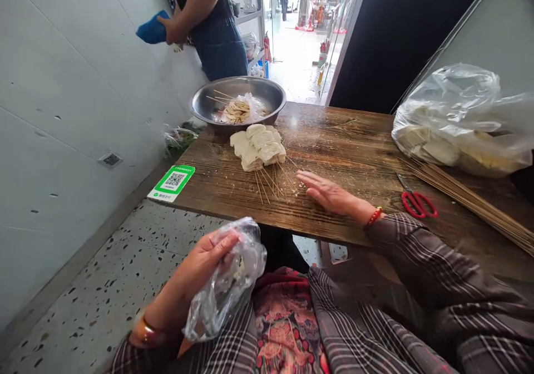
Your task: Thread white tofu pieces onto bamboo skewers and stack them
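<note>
My left hand (214, 254) is closed around a crumpled clear plastic bag (240, 276), held in front of the table edge above my lap. Over the wooden table (334, 151), my right hand (329, 193) lies flat with its fingers stretched out, holding nothing, among pale crumbs. Just beyond its fingertips, to the left, rests a pile of pale, flat food slices (259, 144) on thin wooden skewers (267, 183), whose bare ends point toward me. Whether my right palm touches the wood is hard to make out.
Behind the pile stands a metal basin (198, 102) with skewered slices and plastic inside. Red-handled scissors (419, 204), a bundle of skewers (475, 198) and a filled plastic bag (459, 121) lie at right. A QR-code card (174, 180) sits at the left corner. Another person (221, 40) stands beyond, holding blue cloth.
</note>
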`<action>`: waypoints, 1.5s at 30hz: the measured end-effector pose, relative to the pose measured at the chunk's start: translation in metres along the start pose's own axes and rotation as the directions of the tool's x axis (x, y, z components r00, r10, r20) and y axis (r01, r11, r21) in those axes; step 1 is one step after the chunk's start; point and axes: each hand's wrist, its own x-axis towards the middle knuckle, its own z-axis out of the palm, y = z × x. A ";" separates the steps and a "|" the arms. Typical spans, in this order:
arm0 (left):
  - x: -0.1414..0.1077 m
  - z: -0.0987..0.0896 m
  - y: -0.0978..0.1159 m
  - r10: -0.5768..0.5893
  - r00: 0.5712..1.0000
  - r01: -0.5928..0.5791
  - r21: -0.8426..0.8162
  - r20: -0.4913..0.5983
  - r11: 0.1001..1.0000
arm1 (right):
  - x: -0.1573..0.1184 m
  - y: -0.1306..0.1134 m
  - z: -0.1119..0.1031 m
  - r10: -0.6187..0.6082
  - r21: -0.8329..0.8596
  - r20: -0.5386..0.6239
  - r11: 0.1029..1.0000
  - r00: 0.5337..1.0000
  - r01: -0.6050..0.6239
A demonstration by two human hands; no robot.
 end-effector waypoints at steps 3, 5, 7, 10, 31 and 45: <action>-0.008 0.003 0.004 0.068 0.997 -0.070 -0.072 -0.032 0.995 | -0.023 0.009 -0.009 0.168 -0.019 -0.192 0.984 0.967 -0.175; -0.012 0.005 0.005 0.108 0.994 -0.110 -0.105 -0.028 0.988 | -0.032 0.012 -0.007 0.207 -0.103 -0.223 0.967 0.953 -0.234; -0.014 0.009 0.007 0.136 0.990 -0.139 -0.136 -0.033 0.981 | -0.032 0.007 0.002 0.198 -0.197 -0.205 0.951 0.959 -0.238; -0.015 0.017 0.011 0.177 0.982 -0.185 -0.178 -0.064 0.966 | -0.010 -0.010 0.021 0.147 -0.268 -0.192 0.943 0.970 -0.196; -0.044 -0.053 0.065 0.463 0.745 -0.598 -0.172 -0.480 0.783 | 0.136 -0.263 -0.015 -0.493 0.152 -0.203 0.838 0.846 0.525; -0.053 -0.194 -0.027 0.173 0.821 -0.403 -0.338 -0.543 0.851 | 0.138 -0.239 0.252 0.145 0.812 0.275 0.494 0.950 -0.311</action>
